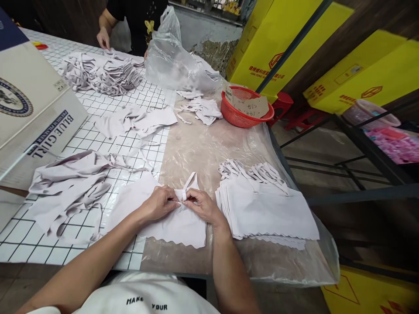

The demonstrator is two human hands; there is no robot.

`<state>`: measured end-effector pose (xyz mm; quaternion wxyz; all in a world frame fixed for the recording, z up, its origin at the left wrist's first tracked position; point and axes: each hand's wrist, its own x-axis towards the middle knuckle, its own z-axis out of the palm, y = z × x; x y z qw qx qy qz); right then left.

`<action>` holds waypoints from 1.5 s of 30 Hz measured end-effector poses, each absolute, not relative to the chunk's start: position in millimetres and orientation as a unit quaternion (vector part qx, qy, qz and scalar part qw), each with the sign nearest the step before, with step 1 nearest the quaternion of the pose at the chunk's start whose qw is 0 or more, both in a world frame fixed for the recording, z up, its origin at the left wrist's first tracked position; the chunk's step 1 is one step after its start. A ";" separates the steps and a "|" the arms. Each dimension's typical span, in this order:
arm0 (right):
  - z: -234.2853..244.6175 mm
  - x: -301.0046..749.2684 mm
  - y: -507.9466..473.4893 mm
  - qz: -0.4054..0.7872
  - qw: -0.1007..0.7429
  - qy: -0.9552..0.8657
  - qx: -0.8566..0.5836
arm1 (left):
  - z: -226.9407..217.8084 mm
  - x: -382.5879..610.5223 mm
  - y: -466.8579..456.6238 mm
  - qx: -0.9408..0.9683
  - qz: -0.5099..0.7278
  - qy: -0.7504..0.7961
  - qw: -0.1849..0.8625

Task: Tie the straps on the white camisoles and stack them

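Note:
A pale lilac camisole top (183, 224) with a scalloped hem lies on the table in front of me. My left hand (160, 202) pinches its upper edge near the middle. Just to the right, my right hand (203, 205) pinches the same edge at the foot of a thin strap, which loops up above the fingers. The two hands almost touch, and the fingertips hide the exact spot they grip. Beside my right hand lies a neat stack of camisole tops (268, 209), straps at the far end. Loose, crumpled tops (72, 183) lie left of my left hand.
A red plastic basket (245, 109) holding cardboard stands at the table's right edge. A carton (36, 109) stands at left. Across the table, a person's hand (104, 38) touches a garment heap (101, 72) near a clear plastic bag (180, 61). Yellow boxes (271, 48) stand beyond.

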<state>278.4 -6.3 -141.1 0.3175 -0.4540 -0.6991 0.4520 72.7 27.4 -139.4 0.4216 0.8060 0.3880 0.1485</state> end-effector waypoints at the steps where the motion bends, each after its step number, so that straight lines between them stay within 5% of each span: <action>1: -140.7 278.5 -6.5 0.454 0.317 -0.698 -0.453 | -139.3 72.6 27.3 0.806 0.146 0.389 0.421; 17: -142.8 258.8 -4.5 0.439 0.371 -0.639 -0.511 | -139.4 82.6 20.9 0.819 0.135 0.423 0.364; 20: -139.2 258.4 -12.3 0.334 0.372 -0.634 -0.589 | -138.0 71.7 14.3 0.817 0.192 0.445 0.312; 25: -143.5 256.5 -65.7 0.074 0.256 -0.711 -0.650 | -145.3 4.0 -1.5 0.802 0.286 0.514 0.106; 31: -182.1 269.4 -127.0 -0.004 0.092 -0.749 -0.657 | -165.5 -50.5 -28.2 0.760 0.239 0.605 -0.001; 45: -170.8 261.6 -117.7 -0.002 0.153 -0.754 -0.638 | -165.1 -54.3 -33.9 0.746 0.311 0.589 0.001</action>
